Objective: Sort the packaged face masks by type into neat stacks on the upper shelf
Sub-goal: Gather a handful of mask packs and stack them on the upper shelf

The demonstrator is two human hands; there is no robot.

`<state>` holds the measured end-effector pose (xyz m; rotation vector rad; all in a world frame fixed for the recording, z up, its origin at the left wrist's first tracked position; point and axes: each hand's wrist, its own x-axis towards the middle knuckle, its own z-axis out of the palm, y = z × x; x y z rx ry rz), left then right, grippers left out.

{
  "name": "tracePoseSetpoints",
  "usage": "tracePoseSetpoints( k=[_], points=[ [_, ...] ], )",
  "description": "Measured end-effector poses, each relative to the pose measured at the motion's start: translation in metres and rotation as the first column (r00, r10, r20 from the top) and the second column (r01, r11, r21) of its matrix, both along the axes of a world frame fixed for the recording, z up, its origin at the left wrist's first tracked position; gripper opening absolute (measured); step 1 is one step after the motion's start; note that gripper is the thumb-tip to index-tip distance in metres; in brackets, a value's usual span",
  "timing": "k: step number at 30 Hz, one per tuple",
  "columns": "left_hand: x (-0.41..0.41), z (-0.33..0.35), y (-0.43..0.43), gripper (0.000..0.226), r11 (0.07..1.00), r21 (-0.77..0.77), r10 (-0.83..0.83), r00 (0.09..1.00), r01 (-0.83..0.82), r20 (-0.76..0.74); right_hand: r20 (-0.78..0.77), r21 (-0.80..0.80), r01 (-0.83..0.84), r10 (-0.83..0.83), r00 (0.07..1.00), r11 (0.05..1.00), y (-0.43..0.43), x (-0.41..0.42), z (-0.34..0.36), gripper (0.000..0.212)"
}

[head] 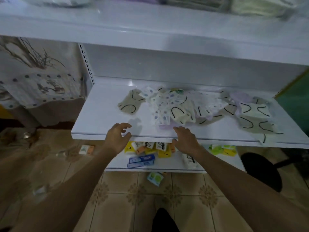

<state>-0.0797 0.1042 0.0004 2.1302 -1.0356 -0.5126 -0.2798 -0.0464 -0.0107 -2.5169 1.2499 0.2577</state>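
A loose heap of packaged face masks (199, 106) lies across the middle white shelf (103, 118). A beige mask with black loops (129, 103) sits apart at the heap's left. White packs with blue dots (161, 108) lie in the middle, and cream and beige masks (254, 111) spread to the right. My left hand (117, 138) hovers at the shelf's front edge, fingers loosely curled, holding nothing. My right hand (185, 139) reaches toward the near edge of the heap, fingers relaxed and empty. On the upper shelf (150, 25), stacks of masks (257, 5) show blurred at the top.
A lower shelf (222, 164) holds yellow packets (163, 149) and blue toothpaste boxes (141, 160). Small packs lie on the tiled floor (155, 178). A black stool (260, 169) stands at the right. A patterned cloth (41, 87) hangs at the left.
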Motion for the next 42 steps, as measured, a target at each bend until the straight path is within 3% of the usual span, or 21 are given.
tracePoseSetpoints(
  k=[6,11,15,19,21,24,26,29,33,35,37,39,42],
  points=[
    [-0.007,-0.037,-0.060,0.025,0.970,0.102,0.242,0.919,-0.221,-0.311,-0.010,0.075,-0.080,0.081,0.997,0.994,-0.062,0.023,-0.026,0.054],
    [-0.008,-0.058,-0.113,0.028,0.958,0.103,0.287,0.878,-0.268,-0.383,-0.057,-0.092,-0.165,0.161,0.985,0.982,-0.122,0.060,-0.038,0.059],
    [-0.011,-0.072,-0.152,0.038,0.960,0.115,0.280,0.848,-0.256,-0.451,-0.101,-0.080,-0.122,0.114,0.988,0.989,-0.149,0.090,-0.046,0.068],
    [-0.004,-0.086,-0.173,0.039,0.914,0.208,0.404,0.754,-0.347,-0.518,-0.086,-0.041,-0.146,0.142,0.986,0.988,-0.139,0.095,-0.063,0.067],
    [-0.003,-0.090,-0.181,0.033,0.894,0.197,0.436,0.684,-0.402,-0.584,0.032,-0.032,-0.214,0.215,0.976,0.976,-0.129,0.088,-0.075,0.062],
    [0.000,-0.086,-0.190,0.034,0.841,0.239,0.497,0.519,-0.484,-0.696,0.341,0.080,-0.283,0.240,0.909,0.956,-0.131,0.075,-0.083,0.048],
    [0.002,-0.084,-0.194,0.032,0.835,0.246,0.509,0.520,-0.492,-0.687,0.435,0.117,-0.265,0.190,0.880,0.957,-0.141,0.066,-0.085,0.042],
    [0.002,-0.084,-0.198,0.029,0.872,0.257,0.475,0.597,-0.416,-0.646,0.486,0.051,-0.191,0.143,0.862,0.980,-0.158,0.057,-0.087,0.037],
    [-0.010,-0.087,-0.200,0.015,0.929,0.222,0.369,0.689,-0.296,-0.624,0.622,0.130,0.087,-0.149,0.769,0.988,-0.154,0.066,-0.085,0.029],
    [-0.013,-0.084,-0.196,0.014,0.934,0.202,0.356,0.738,-0.294,-0.573,0.663,0.072,0.155,-0.163,0.731,0.985,-0.151,0.069,-0.084,0.028],
    [-0.009,-0.080,-0.183,0.015,0.927,0.220,0.373,0.813,-0.304,-0.448,0.558,0.009,0.088,-0.078,0.826,0.996,-0.155,0.065,-0.085,0.034],
    [0.002,-0.080,-0.161,0.019,0.910,0.231,0.407,0.844,-0.343,-0.349,0.276,-0.115,-0.064,0.094,0.957,0.991,-0.161,0.059,-0.085,0.035],
    [0.024,-0.085,-0.126,0.031,0.854,0.264,0.514,0.806,-0.448,-0.293,0.019,-0.220,-0.001,0.006,1.000,0.976,-0.165,0.066,-0.074,0.043]
  ],
)
